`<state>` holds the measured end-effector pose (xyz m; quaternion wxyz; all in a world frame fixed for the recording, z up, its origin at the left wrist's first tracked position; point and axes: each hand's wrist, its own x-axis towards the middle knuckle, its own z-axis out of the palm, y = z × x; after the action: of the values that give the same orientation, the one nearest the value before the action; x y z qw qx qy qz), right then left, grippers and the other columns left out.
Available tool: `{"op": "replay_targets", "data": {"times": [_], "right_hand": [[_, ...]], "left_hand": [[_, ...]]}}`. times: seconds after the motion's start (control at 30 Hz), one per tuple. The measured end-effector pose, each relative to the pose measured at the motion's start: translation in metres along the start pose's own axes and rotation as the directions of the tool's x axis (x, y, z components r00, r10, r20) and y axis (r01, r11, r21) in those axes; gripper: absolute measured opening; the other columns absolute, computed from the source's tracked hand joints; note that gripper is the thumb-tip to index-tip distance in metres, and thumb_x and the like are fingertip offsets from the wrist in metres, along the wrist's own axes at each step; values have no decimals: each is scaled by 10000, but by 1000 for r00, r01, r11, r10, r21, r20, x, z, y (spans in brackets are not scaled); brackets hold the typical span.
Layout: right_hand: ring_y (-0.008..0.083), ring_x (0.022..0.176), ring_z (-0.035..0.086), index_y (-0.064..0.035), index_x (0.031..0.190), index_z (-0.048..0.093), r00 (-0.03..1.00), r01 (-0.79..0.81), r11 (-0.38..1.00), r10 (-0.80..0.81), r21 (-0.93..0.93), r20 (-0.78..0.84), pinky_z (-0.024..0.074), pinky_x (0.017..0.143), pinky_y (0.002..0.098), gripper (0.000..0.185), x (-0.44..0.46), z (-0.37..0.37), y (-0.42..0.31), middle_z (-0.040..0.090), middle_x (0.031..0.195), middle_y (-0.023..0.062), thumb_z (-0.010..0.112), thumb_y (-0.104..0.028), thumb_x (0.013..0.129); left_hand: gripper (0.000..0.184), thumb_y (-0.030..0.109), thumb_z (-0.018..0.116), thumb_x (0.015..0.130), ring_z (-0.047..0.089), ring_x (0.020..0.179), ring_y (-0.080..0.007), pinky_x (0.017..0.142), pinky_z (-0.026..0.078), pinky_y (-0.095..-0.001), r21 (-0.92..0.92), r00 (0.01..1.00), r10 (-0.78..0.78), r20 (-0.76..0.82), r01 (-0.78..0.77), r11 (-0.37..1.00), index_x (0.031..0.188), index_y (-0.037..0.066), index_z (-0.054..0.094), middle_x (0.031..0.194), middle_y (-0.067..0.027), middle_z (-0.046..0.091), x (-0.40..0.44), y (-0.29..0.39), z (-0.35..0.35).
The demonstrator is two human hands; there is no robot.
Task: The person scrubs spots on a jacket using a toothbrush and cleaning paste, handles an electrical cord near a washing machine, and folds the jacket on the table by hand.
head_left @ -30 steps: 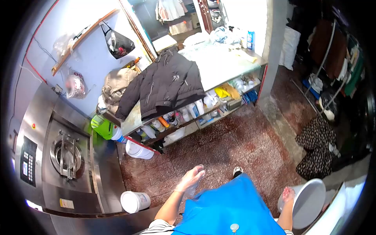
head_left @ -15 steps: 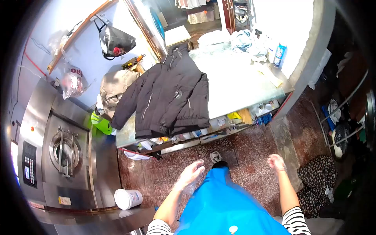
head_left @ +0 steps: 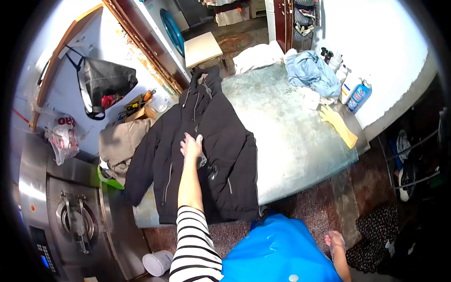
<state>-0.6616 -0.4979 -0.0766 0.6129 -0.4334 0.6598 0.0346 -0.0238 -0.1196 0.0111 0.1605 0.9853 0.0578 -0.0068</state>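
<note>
A black hooded jacket (head_left: 221, 155) lies spread on the left part of a metal-topped table (head_left: 282, 155). My left hand (head_left: 191, 146) is over the front of the jacket, its fingers apart, with what looks like clear plastic at the palm and wrist. Whether it touches the cloth is hard to tell. My right hand (head_left: 335, 239) hangs low beside the blue apron (head_left: 277, 249), away from the table, with its fingers curled. What it holds, if anything, cannot be made out.
A yellow glove (head_left: 339, 126), a blue cloth (head_left: 312, 73) and a blue spray can (head_left: 359, 96) lie or stand at the table's right. A beige garment (head_left: 123, 145) is at its left. A steel machine (head_left: 75, 221) and a white bucket (head_left: 157, 263) stand at the lower left.
The table and jacket appear much nearer. My left hand has reached forward from beside the apron to over the jacket. My right hand has stayed low at the right side.
</note>
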Motion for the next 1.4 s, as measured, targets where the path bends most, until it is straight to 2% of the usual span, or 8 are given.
{"op": "replay_targets", "data": {"times": [0.1,0.3,0.4,0.7,0.93,1.07,1.2,1.4], "right_hand": [[137,612,588,-32,970,591,989,150,984,-148,-94,31,490,524,243,129,6,17,-47,638,769,74,598,-149,916],[98,688,537,-36,1007,626,682,694,690,-538,-206,495,455,609,255,240,11,127,-225,595,791,11,638,-265,934],[150,904,620,3,1113,602,597,769,614,-587,-180,546,497,836,282,277,1,197,-319,645,947,52,623,-214,942],[134,878,602,-10,1114,611,372,830,553,-442,-79,816,488,815,285,251,19,317,-419,649,945,52,596,-177,927],[133,822,589,-21,1044,625,313,881,463,-422,-94,851,488,772,292,160,43,331,-415,641,880,48,579,-117,925],[308,791,657,-22,984,632,-34,986,102,-652,132,758,528,739,376,118,45,365,-396,661,856,146,607,-85,888],[378,807,653,-44,1069,608,-344,929,-312,-538,197,769,543,719,461,222,12,415,-394,585,1212,191,573,-68,851],[438,882,648,-110,1400,345,43,933,-314,-394,-179,918,539,771,503,664,16,496,-388,277,1517,234,607,-76,791]], "left_hand": [[695,383,609,831,533,1217,-411,1090,318,-510,-17,958,-36,284,43,999,1357,-38,439,1290,-253,570,34,43,-6],[94,49,577,652,625,659,-381,863,414,-518,-44,751,652,-100,-658,751,744,33,582,624,-172,611,-55,166,62],[108,35,575,715,633,769,-334,994,396,-508,-36,708,686,-165,-700,713,807,5,622,703,-161,625,-100,206,85],[149,48,570,703,590,770,-314,1041,370,-512,-291,495,863,104,-814,502,843,3,585,723,-151,578,-238,254,123],[399,165,575,888,598,912,-370,1012,399,-487,-633,370,880,299,-613,473,1221,-51,541,908,-187,614,-291,255,92],[393,84,662,826,600,963,-356,868,496,-431,-609,701,709,83,-527,593,1198,4,562,1017,-167,614,-221,233,48],[429,9,613,828,530,1077,-417,901,467,-452,-318,888,403,-222,-456,831,1230,-31,467,1187,-237,514,-112,166,66],[842,144,790,695,421,1249,-402,992,406,-511,-34,970,243,-24,-243,969,1399,17,346,1409,-177,375,-21,143,105]]}}
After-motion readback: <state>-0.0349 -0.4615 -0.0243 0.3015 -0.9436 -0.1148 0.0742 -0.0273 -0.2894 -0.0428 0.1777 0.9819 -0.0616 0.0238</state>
